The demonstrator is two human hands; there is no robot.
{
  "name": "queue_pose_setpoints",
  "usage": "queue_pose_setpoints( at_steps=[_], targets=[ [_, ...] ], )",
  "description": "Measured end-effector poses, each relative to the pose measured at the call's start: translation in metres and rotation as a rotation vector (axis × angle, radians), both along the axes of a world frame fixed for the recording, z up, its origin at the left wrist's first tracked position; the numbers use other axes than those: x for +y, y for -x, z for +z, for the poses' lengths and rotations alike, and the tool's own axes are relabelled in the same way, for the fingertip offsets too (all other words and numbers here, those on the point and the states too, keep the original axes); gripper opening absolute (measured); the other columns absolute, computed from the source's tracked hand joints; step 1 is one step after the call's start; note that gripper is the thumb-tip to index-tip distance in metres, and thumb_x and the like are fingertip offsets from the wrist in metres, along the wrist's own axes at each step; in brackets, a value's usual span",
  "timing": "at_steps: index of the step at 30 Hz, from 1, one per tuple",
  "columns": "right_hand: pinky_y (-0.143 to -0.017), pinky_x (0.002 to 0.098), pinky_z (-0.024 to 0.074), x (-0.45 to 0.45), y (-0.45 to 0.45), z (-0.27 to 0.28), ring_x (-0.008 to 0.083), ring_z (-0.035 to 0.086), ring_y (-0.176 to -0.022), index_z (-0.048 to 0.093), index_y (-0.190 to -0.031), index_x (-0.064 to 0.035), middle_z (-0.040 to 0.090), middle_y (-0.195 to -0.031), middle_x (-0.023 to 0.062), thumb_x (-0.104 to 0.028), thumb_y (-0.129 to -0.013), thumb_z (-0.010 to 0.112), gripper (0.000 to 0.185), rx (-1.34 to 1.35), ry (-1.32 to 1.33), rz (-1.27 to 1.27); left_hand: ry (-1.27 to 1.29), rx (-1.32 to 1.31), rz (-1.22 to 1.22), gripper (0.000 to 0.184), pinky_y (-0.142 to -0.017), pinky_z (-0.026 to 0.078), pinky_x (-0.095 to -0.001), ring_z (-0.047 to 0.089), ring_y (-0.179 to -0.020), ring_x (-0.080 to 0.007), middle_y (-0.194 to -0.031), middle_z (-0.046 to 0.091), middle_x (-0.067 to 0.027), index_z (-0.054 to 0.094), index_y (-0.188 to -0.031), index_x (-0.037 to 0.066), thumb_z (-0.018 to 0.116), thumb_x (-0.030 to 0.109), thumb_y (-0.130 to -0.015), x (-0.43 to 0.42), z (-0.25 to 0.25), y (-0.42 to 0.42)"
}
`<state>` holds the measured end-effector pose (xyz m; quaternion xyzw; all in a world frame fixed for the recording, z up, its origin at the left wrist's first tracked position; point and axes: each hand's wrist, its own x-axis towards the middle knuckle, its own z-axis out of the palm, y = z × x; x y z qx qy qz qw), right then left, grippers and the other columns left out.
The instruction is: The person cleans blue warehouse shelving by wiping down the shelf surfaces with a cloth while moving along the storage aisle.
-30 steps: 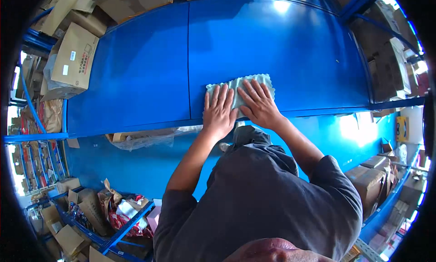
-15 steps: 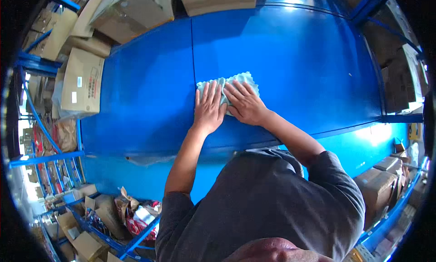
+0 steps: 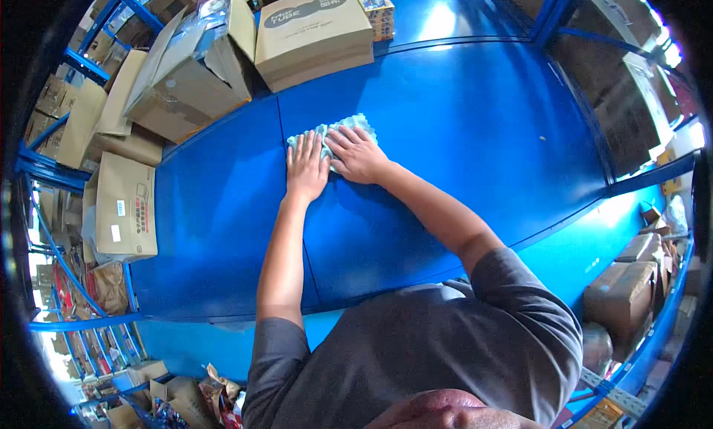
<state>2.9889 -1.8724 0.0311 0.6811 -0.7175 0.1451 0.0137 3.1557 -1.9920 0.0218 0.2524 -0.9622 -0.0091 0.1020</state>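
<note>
A pale mint-green cloth (image 3: 362, 121) with a wavy edge lies bunched on a blue shelf surface (image 3: 460, 147). My left hand (image 3: 307, 169) presses flat on its left part, fingers stretched forward. Beside it, my right hand (image 3: 358, 156) rests flat on the right part, its fingers angled toward the left one. Both palms face down, and they hide much of the cloth. A thin dark seam runs across the blue surface close to my left hand.
Along the far left edge stand an open cardboard box (image 3: 186, 87) and a closed printed carton (image 3: 316, 39). Another carton (image 3: 126, 206) sits at the left. Blue rack posts (image 3: 553, 17) rise at the right, with boxes (image 3: 624, 295) on a lower right shelf.
Both hands and the cloth have moved forward over the blue surface, away from my body. The view has shifted too, showing more of the boxes at the far edge.
</note>
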Motion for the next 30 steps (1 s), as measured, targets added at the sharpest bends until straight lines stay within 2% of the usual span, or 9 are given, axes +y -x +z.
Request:
queue_pose_setpoints(
  at_steps=[5, 11, 14, 20, 24, 30],
  targets=[
    [-0.128, 0.0524, 0.0122, -0.012, 0.008, -0.021, 0.0345, 0.022, -0.158, 0.041, -0.160, -0.0128, 0.035, -0.168, 0.0092, -0.051, -0.109, 0.029, 0.065, -0.028, -0.019, -0.040, -0.011, 0.079, 0.004, 0.061, -0.125, 0.017, -0.0607, 0.021, -0.158, -0.0387, -0.170, 0.030, -0.0150, 0.038, -0.161, 0.008, 0.039, 0.038, -0.108, 0.000, -0.009, 0.011],
    [-0.128, 0.0540, 0.0110, 0.007, -0.011, -0.018, 0.0346, 0.023, -0.158, 0.042, -0.160, -0.0164, 0.034, -0.169, 0.0090, -0.056, -0.108, 0.029, 0.066, -0.045, 0.023, -0.058, 0.054, -0.039, 0.122, 0.062, -0.125, 0.016, -0.0617, 0.022, -0.158, -0.0395, -0.169, 0.031, -0.0158, 0.038, -0.161, 0.009, 0.039, 0.042, -0.109, 0.026, -0.004, -0.018],
    [-0.127, 0.0547, 0.0151, 0.037, -0.018, -0.028, 0.0353, 0.029, -0.155, 0.049, -0.156, -0.0178, 0.038, -0.166, 0.0100, -0.055, -0.107, 0.032, 0.064, -0.024, 0.118, -0.059, 0.032, -0.059, 0.113, 0.063, -0.125, 0.015, -0.0627, 0.022, -0.158, -0.0407, -0.169, 0.030, -0.0166, 0.037, -0.162, 0.010, 0.039, 0.045, -0.109, 0.054, -0.002, -0.032],
    [-0.128, 0.0543, 0.0142, 0.103, -0.051, -0.021, 0.0345, 0.028, -0.156, 0.049, -0.156, -0.0210, 0.039, -0.166, 0.0089, -0.059, -0.107, 0.031, 0.065, -0.056, 0.077, -0.083, 0.008, -0.050, 0.048, 0.065, -0.125, 0.015, -0.0637, 0.021, -0.158, -0.0424, -0.169, 0.030, -0.0179, 0.037, -0.162, 0.009, 0.039, 0.047, -0.108, 0.113, 0.007, -0.069],
    [-0.129, 0.0537, 0.0139, 0.149, -0.086, -0.015, 0.0332, 0.026, -0.157, 0.049, -0.156, -0.0227, 0.039, -0.166, 0.0082, -0.059, -0.106, 0.036, 0.063, -0.051, 0.080, -0.130, 0.028, 0.036, -0.029, 0.066, -0.125, 0.015, -0.0635, 0.021, -0.158, -0.0429, -0.169, 0.029, -0.0183, 0.037, -0.161, 0.009, 0.039, 0.048, -0.108, 0.149, 0.001, -0.101],
    [-0.128, 0.0533, 0.0162, 0.210, -0.133, -0.017, 0.0331, 0.029, -0.156, 0.051, -0.154, -0.0216, 0.040, -0.165, 0.0081, -0.056, -0.105, 0.043, 0.061, -0.006, 0.134, -0.236, 0.061, -0.032, -0.121, 0.067, -0.126, 0.011, -0.0612, 0.017, -0.159, -0.0413, -0.172, 0.023, -0.0160, 0.031, -0.164, 0.009, 0.040, 0.046, -0.108, 0.195, 0.008, -0.135]
  ],
)
